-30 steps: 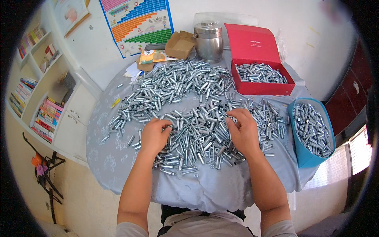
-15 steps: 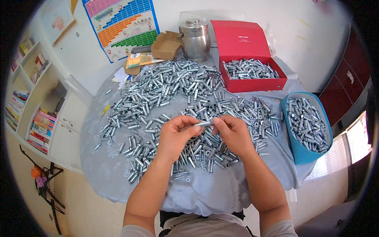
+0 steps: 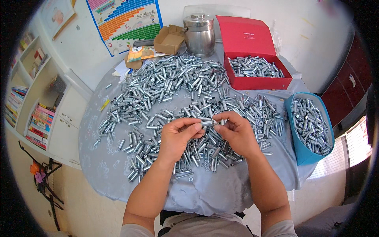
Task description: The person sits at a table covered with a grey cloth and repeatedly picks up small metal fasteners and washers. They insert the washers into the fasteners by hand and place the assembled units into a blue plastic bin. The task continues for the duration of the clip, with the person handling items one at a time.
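White shelf unit (image 3: 68, 136) flanks a grey-clothed table (image 3: 98, 158). Above heaped metal fasteners (image 3: 169, 79), the left hand (image 3: 175, 136) pinches 1 silver sleeve (image 3: 207, 123); the right hand (image 3: 237, 132) pinches its other end. Farther right, fasteners fill a red box (image 3: 260, 83) and blue bin (image 3: 306, 157).

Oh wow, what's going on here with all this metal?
A person's left hand and right hand hold a small silvery metal cylinder between them, over a cloth-covered table. Loose metal parts lie heaped on it. More parts sit in an open red box and a teal bin.
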The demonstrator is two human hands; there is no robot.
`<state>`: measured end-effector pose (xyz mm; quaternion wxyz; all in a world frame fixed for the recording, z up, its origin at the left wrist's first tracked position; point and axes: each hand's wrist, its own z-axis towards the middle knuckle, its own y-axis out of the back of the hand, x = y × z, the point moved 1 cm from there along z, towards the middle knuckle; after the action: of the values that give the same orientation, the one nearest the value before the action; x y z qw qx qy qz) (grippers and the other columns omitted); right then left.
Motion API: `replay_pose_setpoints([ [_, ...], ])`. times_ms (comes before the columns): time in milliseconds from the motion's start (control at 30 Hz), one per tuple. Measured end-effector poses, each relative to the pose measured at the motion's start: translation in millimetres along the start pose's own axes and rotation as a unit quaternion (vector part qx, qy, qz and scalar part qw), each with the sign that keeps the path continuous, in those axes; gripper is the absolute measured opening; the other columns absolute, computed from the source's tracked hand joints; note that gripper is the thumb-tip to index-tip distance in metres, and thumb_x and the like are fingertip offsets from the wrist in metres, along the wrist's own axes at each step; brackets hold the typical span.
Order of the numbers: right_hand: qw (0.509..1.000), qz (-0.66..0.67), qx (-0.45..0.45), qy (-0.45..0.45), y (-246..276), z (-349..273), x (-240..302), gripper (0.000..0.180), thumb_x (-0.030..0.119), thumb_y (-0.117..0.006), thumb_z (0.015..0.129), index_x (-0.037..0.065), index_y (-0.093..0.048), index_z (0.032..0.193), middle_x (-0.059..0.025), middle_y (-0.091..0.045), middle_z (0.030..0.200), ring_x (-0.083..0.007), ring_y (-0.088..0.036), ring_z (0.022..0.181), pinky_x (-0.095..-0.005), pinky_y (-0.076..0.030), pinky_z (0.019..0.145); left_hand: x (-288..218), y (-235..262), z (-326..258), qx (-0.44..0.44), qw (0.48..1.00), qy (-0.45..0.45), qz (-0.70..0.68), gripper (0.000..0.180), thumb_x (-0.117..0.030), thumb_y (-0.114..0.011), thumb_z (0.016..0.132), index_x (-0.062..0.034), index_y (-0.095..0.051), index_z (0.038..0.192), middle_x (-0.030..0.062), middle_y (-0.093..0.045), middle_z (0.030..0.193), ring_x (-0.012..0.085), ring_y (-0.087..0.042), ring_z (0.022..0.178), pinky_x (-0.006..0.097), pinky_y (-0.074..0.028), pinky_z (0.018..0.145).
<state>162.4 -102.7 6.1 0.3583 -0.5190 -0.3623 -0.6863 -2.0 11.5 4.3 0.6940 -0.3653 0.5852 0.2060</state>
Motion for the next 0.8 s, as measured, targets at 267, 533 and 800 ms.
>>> replay_pose_setpoints([
  [267,0.999,0.025,0.016,-0.018,-0.8,0.7,1.2,0.022,0.01,-0.07,0.09,0.0,-0.067,0.11,-0.0009,-0.064,0.092,-0.0037,-0.051,0.065,-0.0204,-0.044,0.06,3.7,-1.0,-0.7,0.002,1.0,0.003,0.003,0.018,-0.005,-0.068,0.09,0.0026,-0.069,0.106,0.0118,-0.072,0.092,0.0183,-0.071,0.08,0.028,-0.059,0.073],
  [533,0.999,0.031,0.001,-0.02,-2.3,-0.4,0.4,0.025,0.007,-0.072,0.087,-0.001,-0.066,0.11,-0.0018,-0.064,0.092,-0.0045,-0.051,0.062,-0.0222,-0.044,0.057,6.5,-1.2,-0.4,0.001,1.0,0.009,-0.017,0.018,-0.006,-0.068,0.091,0.0027,-0.068,0.107,0.0123,-0.072,0.091,0.0188,-0.071,0.079,0.029,-0.06,0.072],
  [800,0.999,0.037,0.011,0.001,-3.0,-0.5,2.4,0.022,0.008,-0.068,0.09,-0.001,-0.066,0.11,-0.0019,-0.065,0.085,-0.005,-0.053,0.063,-0.022,-0.045,0.057,5.8,-1.1,-0.7,-0.012,1.0,0.014,-0.012,0.02,-0.009,-0.068,0.091,0.0032,-0.068,0.107,0.0116,-0.072,0.092,0.0188,-0.071,0.078,0.029,-0.06,0.07],
])
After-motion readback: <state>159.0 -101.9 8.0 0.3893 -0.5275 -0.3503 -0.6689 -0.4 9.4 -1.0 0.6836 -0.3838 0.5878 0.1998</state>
